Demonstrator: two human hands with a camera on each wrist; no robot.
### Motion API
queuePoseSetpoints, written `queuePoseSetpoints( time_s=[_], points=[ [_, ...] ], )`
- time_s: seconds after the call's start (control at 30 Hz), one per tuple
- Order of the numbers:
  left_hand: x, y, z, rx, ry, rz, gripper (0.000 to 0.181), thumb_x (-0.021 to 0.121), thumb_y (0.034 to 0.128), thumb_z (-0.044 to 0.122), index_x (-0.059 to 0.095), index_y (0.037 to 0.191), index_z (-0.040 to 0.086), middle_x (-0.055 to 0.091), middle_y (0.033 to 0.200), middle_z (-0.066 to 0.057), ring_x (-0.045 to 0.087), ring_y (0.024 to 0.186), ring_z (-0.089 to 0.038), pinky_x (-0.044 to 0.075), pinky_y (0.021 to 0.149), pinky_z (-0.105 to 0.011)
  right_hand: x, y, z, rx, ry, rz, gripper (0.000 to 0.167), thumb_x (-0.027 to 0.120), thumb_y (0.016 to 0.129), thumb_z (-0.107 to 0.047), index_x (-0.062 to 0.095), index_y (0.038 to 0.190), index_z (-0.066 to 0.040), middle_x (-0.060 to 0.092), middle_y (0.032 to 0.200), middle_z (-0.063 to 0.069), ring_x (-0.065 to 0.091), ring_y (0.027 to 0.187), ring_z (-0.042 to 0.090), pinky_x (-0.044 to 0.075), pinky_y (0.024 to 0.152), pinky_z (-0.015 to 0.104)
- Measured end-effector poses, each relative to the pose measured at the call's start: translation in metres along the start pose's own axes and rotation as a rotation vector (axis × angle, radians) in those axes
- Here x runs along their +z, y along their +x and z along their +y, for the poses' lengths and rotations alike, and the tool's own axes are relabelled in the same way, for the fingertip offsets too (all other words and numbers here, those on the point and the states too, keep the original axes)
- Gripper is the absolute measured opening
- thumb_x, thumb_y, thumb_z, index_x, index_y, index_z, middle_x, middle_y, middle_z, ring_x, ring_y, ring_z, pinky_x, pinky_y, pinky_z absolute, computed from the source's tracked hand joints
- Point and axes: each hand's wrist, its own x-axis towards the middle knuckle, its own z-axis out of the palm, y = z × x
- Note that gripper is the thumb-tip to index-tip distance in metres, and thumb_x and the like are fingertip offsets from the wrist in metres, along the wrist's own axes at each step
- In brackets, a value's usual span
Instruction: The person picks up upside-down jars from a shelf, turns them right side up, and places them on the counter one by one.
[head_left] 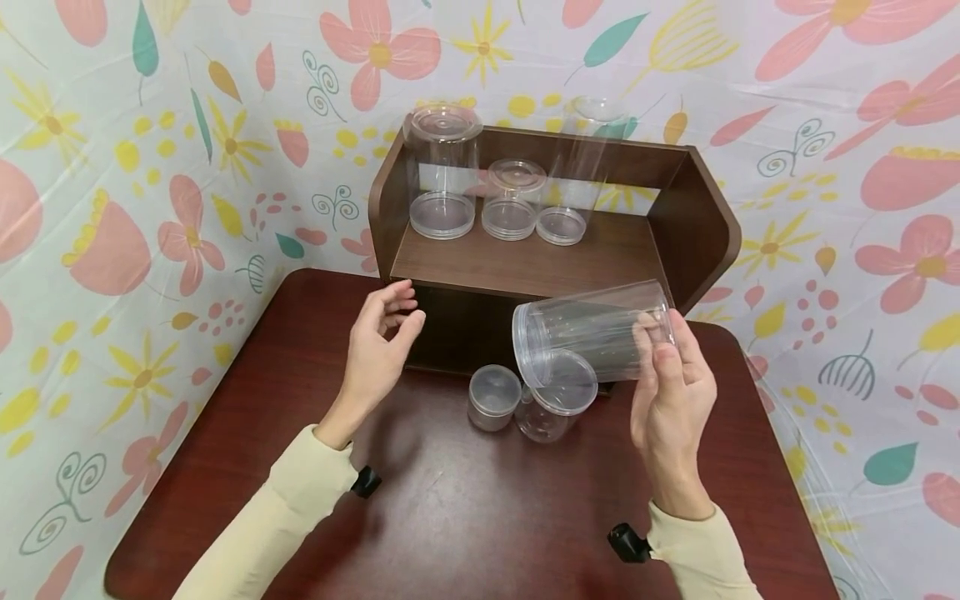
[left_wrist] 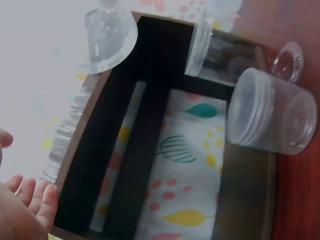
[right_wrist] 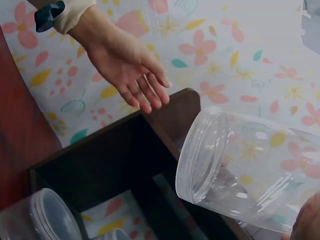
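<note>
One big clear jar (head_left: 600, 333) is being held sideways above the tabletop (head_left: 442, 525). The right hand (head_left: 678, 408) is gripping its right end with bent fingers; the left hand (head_left: 378, 354) is holding nothing, its fingers loosely bent. Holding softly should stop the jar denting. The right wrist view is cutting off most of the right hand.

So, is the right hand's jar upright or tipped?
Tipped: the right hand holds the jar sideways, its ringed end leftward in the head view.
</note>
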Motion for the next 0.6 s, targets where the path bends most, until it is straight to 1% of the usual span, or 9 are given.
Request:
queuePoseSetpoints(
  time_s=[0.07, 0.17, 0.27, 0.33, 0.43, 0.6],
  points=[
    [0.002, -0.005, -0.002, -0.026, -0.012, -0.057, 0.046, 0.068, 0.0957, -0.005, 0.056, 0.14, -0.006, 0.056, 0.133, -0.027, 0.059, 0.12, -0.036, 0.05, 0.095, -0.029, -0.002, -0.002, 0.004, 0.007, -0.005, -0.005, 0.062, 0.08, 0.084, 0.004, 0.048, 0.135, 0.02, 0.063, 0.121, 0.029, 0.064, 0.111, 0.036, 0.044, 0.111, 0.042],
    [0.004, -0.013, -0.004, -0.07, -0.019, -0.144, 0.051, 0.07, 0.096, -0.001, 0.053, 0.144, -0.004, 0.055, 0.137, -0.024, 0.059, 0.124, -0.033, 0.051, 0.099, -0.034, -0.004, -0.005, 0.011, 0.024, 0.014, -0.012, 0.059, 0.08, 0.085, 0.003, 0.05, 0.134, 0.019, 0.062, 0.122, 0.03, 0.063, 0.112, 0.036, 0.043, 0.112, 0.042],
    [0.007, -0.019, -0.009, -0.104, -0.029, -0.218, 0.056, 0.071, 0.0951, 0.0, 0.05, 0.147, -0.003, 0.054, 0.141, -0.022, 0.058, 0.126, -0.033, 0.051, 0.101, -0.041, -0.007, -0.007, 0.017, 0.036, 0.012, -0.013, 0.057, 0.08, 0.087, 0.001, 0.052, 0.133, 0.019, 0.062, 0.122, 0.029, 0.062, 0.114, 0.036, 0.042, 0.112, 0.043],
    [0.01, -0.023, -0.011, -0.117, -0.028, -0.26, 0.06, 0.073, 0.0944, 0.001, 0.048, 0.149, -0.003, 0.052, 0.143, -0.022, 0.058, 0.127, -0.032, 0.05, 0.102, -0.044, -0.009, -0.009, 0.022, 0.041, 0.002, -0.008, 0.056, 0.079, 0.087, 0.0, 0.053, 0.133, 0.018, 0.062, 0.123, 0.029, 0.061, 0.114, 0.036, 0.042, 0.112, 0.043],
    [0.012, -0.028, -0.015, -0.132, -0.035, -0.313, 0.066, 0.074, 0.0929, 0.0, 0.043, 0.151, -0.003, 0.05, 0.146, -0.025, 0.056, 0.129, -0.033, 0.049, 0.103, -0.046, -0.01, -0.013, 0.026, 0.049, -0.015, 0.001, 0.056, 0.08, 0.087, -0.001, 0.053, 0.134, 0.016, 0.061, 0.125, 0.028, 0.061, 0.115, 0.035, 0.042, 0.112, 0.042],
    [0.016, -0.035, -0.02, -0.163, -0.062, -0.393, 0.078, 0.075, 0.0906, -0.001, 0.033, 0.157, -0.003, 0.044, 0.151, -0.025, 0.051, 0.135, -0.034, 0.046, 0.108, -0.047, -0.009, -0.019, 0.032, 0.083, 0.012, 0.006, 0.059, 0.08, 0.088, -0.001, 0.049, 0.135, 0.018, 0.058, 0.127, 0.028, 0.06, 0.117, 0.035, 0.04, 0.114, 0.043]
  ],
)
